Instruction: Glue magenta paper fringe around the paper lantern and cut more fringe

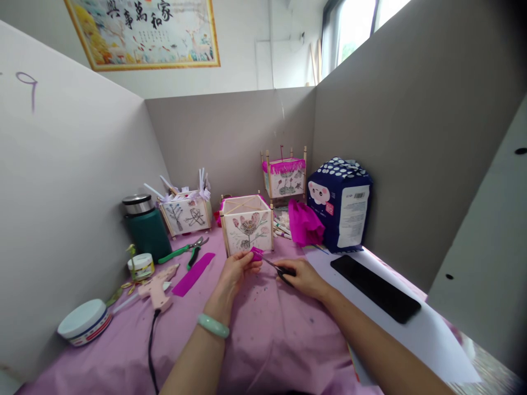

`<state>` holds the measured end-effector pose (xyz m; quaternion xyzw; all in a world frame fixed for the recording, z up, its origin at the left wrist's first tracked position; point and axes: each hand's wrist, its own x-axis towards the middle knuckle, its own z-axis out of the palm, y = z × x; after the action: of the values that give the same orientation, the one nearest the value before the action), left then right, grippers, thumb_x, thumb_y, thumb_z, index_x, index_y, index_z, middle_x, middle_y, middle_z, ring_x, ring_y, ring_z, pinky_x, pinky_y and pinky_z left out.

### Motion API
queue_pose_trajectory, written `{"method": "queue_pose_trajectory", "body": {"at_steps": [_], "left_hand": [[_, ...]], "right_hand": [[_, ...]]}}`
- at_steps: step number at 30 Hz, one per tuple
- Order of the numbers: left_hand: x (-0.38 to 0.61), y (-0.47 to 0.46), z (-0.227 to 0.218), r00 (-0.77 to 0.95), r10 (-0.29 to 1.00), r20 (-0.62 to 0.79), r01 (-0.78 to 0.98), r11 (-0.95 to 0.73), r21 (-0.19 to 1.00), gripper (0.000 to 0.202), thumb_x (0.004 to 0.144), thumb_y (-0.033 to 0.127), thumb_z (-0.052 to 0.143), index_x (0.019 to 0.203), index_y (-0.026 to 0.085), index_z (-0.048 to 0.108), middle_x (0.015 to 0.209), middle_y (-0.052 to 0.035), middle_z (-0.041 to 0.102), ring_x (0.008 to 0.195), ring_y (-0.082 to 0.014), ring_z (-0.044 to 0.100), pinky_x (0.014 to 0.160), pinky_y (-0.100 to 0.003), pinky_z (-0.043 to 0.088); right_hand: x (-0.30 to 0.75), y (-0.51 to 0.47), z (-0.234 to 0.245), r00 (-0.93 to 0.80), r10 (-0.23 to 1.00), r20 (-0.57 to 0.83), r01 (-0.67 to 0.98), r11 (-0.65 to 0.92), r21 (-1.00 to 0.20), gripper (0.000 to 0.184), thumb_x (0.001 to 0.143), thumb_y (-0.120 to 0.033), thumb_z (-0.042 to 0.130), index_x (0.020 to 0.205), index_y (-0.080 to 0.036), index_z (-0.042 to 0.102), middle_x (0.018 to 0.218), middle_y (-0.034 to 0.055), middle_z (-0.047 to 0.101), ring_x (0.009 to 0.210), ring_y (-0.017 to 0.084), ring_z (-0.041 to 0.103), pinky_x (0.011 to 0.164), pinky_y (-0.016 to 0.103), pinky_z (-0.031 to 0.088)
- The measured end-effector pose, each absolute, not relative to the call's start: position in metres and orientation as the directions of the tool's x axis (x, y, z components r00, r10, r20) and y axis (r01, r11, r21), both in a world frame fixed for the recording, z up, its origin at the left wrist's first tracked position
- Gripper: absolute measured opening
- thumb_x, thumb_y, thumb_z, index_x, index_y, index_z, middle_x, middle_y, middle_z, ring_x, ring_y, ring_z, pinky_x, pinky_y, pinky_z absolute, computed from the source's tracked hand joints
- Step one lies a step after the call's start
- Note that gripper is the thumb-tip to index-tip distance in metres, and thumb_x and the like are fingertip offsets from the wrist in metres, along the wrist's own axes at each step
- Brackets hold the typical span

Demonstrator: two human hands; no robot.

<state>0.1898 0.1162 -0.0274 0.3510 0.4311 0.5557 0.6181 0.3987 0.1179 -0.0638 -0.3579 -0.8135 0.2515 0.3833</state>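
Note:
My left hand pinches a small piece of magenta paper whose right edge looks cut into a fringe. In my right hand is a pair of scissors, black-handled, with the blades pointing left at the fringed edge. Whether the blades touch the paper is too small to tell. Just behind both hands stands a box-shaped lantern with a wooden stick frame and a flower drawing on its white side. To the left, a flat magenta paper strip lies on the pink cloth.
A pink glue gun, green-handled pliers, a white bowl and a green bottle stand or lie left. Right are crumpled magenta paper, a blue package and a black phone. A fringed lantern stands behind.

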Motion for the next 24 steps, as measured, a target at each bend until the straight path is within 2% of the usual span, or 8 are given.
{"method": "queue_pose_trajectory", "body": {"at_steps": [11,24], "left_hand": [[0.1901,0.1141,-0.0241,0.012,0.991,-0.136,-0.387,0.130,0.913,0.007,0.082,0.010,0.063,0.076,0.009,0.061,0.066,-0.0091,0.069,0.057,-0.0157,0.068,0.054,-0.023,0.056],[0.1907,0.1158,-0.0258,0.012,0.991,-0.134,-0.376,0.128,0.918,0.011,0.086,0.006,0.054,0.077,0.008,0.061,0.067,-0.0111,0.070,0.057,-0.0161,0.068,0.053,-0.024,0.056]], "right_hand": [[0.3986,0.1167,-0.0634,-0.444,0.784,0.434,0.397,0.607,-0.689,0.034,0.078,-0.025,0.063,0.112,-0.022,0.069,0.098,0.0034,0.073,0.082,0.019,0.067,0.077,0.029,0.051],[0.3980,0.1167,-0.0631,-0.446,0.780,0.439,0.380,0.609,-0.696,0.035,0.078,-0.023,0.063,0.112,-0.022,0.068,0.102,0.0046,0.072,0.086,0.021,0.067,0.080,0.031,0.051]]}}
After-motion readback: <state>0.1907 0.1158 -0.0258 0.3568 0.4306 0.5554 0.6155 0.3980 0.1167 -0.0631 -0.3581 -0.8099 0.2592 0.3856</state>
